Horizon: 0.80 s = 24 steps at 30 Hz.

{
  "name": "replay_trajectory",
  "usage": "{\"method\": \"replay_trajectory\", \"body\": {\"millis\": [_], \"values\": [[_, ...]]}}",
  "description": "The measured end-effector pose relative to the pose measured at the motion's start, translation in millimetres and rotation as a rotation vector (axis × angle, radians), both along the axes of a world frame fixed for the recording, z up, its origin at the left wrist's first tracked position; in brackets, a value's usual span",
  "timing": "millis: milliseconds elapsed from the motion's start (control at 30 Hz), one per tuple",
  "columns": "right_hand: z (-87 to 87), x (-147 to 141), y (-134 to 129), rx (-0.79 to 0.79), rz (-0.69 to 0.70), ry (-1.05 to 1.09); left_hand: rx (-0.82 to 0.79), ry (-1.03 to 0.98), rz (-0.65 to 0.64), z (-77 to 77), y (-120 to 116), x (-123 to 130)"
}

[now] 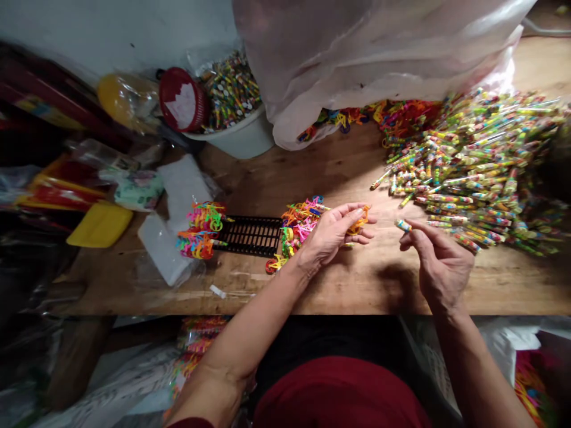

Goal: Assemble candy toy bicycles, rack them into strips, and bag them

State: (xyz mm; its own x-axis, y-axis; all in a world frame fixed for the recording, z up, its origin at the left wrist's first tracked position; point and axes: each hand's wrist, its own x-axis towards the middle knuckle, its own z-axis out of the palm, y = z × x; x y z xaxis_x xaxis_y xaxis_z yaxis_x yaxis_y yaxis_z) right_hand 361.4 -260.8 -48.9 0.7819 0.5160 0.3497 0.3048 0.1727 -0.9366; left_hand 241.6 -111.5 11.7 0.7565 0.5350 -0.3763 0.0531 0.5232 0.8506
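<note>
My left hand (329,236) is closed on an orange plastic toy piece (359,222), pinched between thumb and fingers above the wooden table. To its right, my right hand (441,264) grips a small printed tube (403,224) between thumb and forefinger; one end sticks out and the rest is hidden by the hand. The tube and the orange piece are apart. Beside my left wrist lies a pile of colourful plastic pieces (300,221), at the right end of a black slatted rack (254,233). Another colourful cluster (203,229) covers the rack's left end.
A large heap of clear-wrapped printed tubes (473,172) spreads at the right. Behind stand a big translucent plastic bag (357,53) and a white tub (243,139) full of small tubes. A red basket (181,98) and a yellow scoop-like piece (100,224) are at the left.
</note>
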Motion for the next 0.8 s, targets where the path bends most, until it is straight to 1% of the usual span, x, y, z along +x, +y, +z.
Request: {"method": "replay_trajectory", "body": {"millis": [67, 133, 167, 233, 300, 367, 400, 433, 500, 567, 700, 800], "values": [[-4.5, -2.1, -16.8, -0.085, -0.014, -0.008, 0.041, 0.006, 0.018, 7.1, 6.2, -4.4], [-7.2, -7.6, -36.8, -0.175, -0.028, 0.049, 0.152, 0.025, 0.051, 14.0, 7.3, -10.0], [-7.2, -10.8, -46.7, -0.215, -0.007, 0.105, 0.231, 0.05, 0.049, 16.1, 5.4, -12.1], [-4.5, -16.4, -64.7, -0.282, 0.093, 0.252, 0.368, 0.116, -0.07, 16.2, -5.1, -13.5], [1.1, -19.2, -81.4, -0.323, 0.183, 0.408, 0.468, 0.154, -0.246, 10.8, -26.9, -12.0], [8.0, -19.4, -100.2, -0.373, 0.239, 0.532, 0.528, 0.175, -0.405, 1.7, -59.2, -9.3], [11.2, -18.8, -110.8, -0.411, 0.269, 0.574, 0.55, 0.174, -0.461, -3.4, -77.2, -7.4], [13.8, -17.6, -122.0, -0.455, 0.307, 0.591, 0.572, 0.155, -0.487, -8.7, -94.6, -5.0], [15.5, -13.8, -144.5, -0.549, 0.358, 0.537, 0.619, 0.113, -0.531, -18.5, -123.7, 2.0], [13.0, -9.3, -165.0, -0.605, 0.325, 0.422, 0.651, 0.064, -0.574, -26.5, -142.1, 10.8], [5.2, -4.0, -197.6, -0.645, 0.172, 0.298, 0.66, 0.011, -0.662, -42.3, -160.9, 28.8], [5.6, -2.9, -214.7, -0.675, 0.152, 0.152, 0.665, 0.008, -0.719, -58.8, -179.9, 40.5]]}}
